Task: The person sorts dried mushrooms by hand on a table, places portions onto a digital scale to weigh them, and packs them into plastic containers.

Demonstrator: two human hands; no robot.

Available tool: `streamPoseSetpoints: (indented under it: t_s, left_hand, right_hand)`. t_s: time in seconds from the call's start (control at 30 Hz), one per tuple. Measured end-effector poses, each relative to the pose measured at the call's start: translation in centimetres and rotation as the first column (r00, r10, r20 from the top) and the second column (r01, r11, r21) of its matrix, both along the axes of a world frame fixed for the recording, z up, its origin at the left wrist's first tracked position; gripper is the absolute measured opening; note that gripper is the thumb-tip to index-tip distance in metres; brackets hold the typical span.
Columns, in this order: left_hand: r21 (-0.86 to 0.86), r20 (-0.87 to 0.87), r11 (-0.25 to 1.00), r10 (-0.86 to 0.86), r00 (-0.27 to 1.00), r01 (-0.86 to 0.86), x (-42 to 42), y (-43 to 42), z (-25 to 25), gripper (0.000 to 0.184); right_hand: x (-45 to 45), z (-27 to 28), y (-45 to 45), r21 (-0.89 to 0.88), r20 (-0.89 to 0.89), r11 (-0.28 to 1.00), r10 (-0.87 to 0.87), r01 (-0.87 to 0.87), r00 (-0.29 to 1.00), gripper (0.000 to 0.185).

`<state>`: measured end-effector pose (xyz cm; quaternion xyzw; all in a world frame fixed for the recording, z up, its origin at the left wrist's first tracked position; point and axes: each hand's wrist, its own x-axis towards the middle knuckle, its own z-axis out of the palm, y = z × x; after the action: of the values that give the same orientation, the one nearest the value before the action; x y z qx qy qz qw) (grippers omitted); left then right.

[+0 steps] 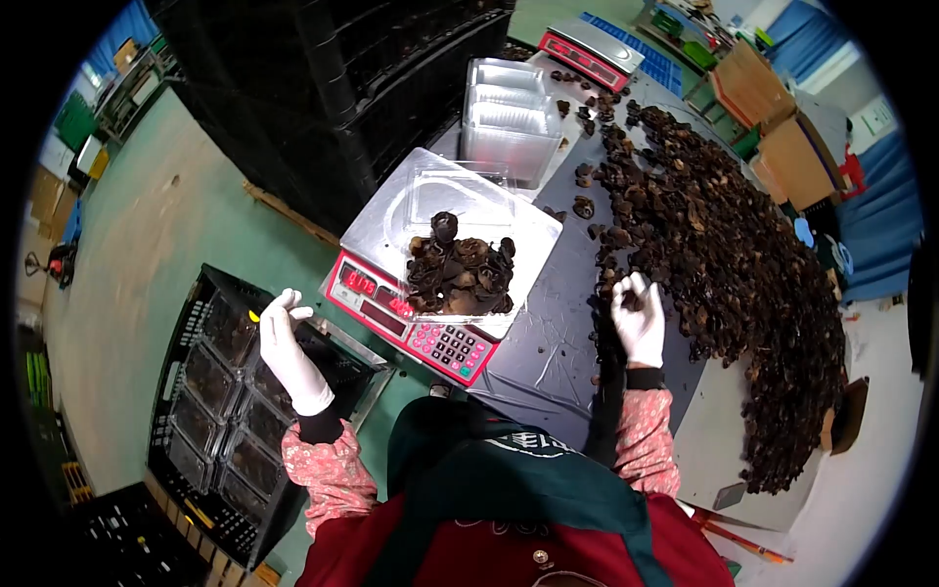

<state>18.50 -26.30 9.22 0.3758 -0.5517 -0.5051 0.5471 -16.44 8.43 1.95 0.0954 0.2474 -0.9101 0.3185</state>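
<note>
My left hand (290, 354), in a white glove, is raised left of the scale above a black crate; its fingers are extended with the thumb apart, and it holds nothing. My right hand (641, 321), also white-gloved, is curled at the near edge of the fungus pile, with a dark piece of wood ear mushroom (633, 299) between its fingers. Between the hands stands a red digital scale (536, 235) with lit red digits. On its metal plate rests an open clear plastic tray (419, 210) holding a heap of wood ear mushrooms (462, 274).
A large pile of wood ear mushrooms (743, 264) covers the table's right side. Stacked clear trays (509, 122) stand behind the scale, near a second scale (592, 54). Tall black crates (264, 88) rise at the back left. The black crate (176, 391) holds several filled clear boxes (210, 377).
</note>
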Motion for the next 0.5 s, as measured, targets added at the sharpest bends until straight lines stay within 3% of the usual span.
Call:
streamPoseSetpoints:
  t_s: [0.07, 0.13, 0.17, 0.2, 0.3, 0.33, 0.4, 0.47, 0.5]
  left_hand:
    - [-0.006, 0.005, 1.000, 0.008, 1.000, -0.008, 0.6, -0.2, 0.2, 0.029]
    - [-0.024, -0.003, 0.999, 0.032, 0.999, -0.032, 1.1, -0.5, 0.5, 0.029]
    - [-0.026, -0.007, 0.999, 0.031, 0.999, -0.031, 1.0, -0.4, 0.7, 0.030]
    - [-0.049, -0.014, 0.998, 0.024, 1.000, -0.024, 1.1, -0.5, 0.8, 0.030]
    - [-0.052, -0.016, 0.998, 0.020, 1.000, -0.021, 1.2, -0.8, 0.9, 0.030]
    - [-0.049, -0.031, 0.999, 0.002, 1.000, -0.004, 1.1, -0.7, 0.9, 0.029]
    - [-0.045, -0.043, 0.999, -0.020, 0.999, 0.018, 0.9, -0.8, 0.5, 0.029]
    - [-0.029, -0.031, 0.999, -0.045, 0.999, 0.044, 0.3, -1.0, -0.1, 0.029]
    - [-0.019, -0.013, 0.998, -0.052, 0.999, 0.052, -0.1, -1.0, -0.2, 0.030]
  right_hand:
    - [1.7, -1.7, -0.1, 0.155, 0.032, 0.988, 0.018, -0.022, 0.999, 0.036]
    - [2.1, -3.2, 0.0, 0.333, -0.188, 0.937, 0.178, -0.108, 0.966, 0.038]
    - [1.9, -3.8, 0.3, 0.319, -0.183, 0.942, 0.170, -0.105, 0.968, 0.038]
    - [3.2, -1.6, -0.7, 0.497, -0.242, 0.866, 0.188, -0.044, 0.952, 0.035]
    - [3.8, -1.6, -1.3, 0.817, -0.431, 0.551, 0.387, 0.171, 0.815, 0.027]
    - [3.6, -2.3, -1.0, 0.816, -0.435, 0.551, 0.388, 0.174, 0.813, 0.027]
    - [3.7, -3.4, -1.1, 0.847, -0.522, 0.408, 0.517, 0.340, 0.679, 0.022]
    - [4.1, -2.6, -1.9, 0.885, -0.451, 0.360, 0.499, 0.296, 0.740, 0.017]
    - [4.3, -2.5, -2.3, 0.846, -0.533, 0.323, 0.555, 0.425, 0.639, 0.015]
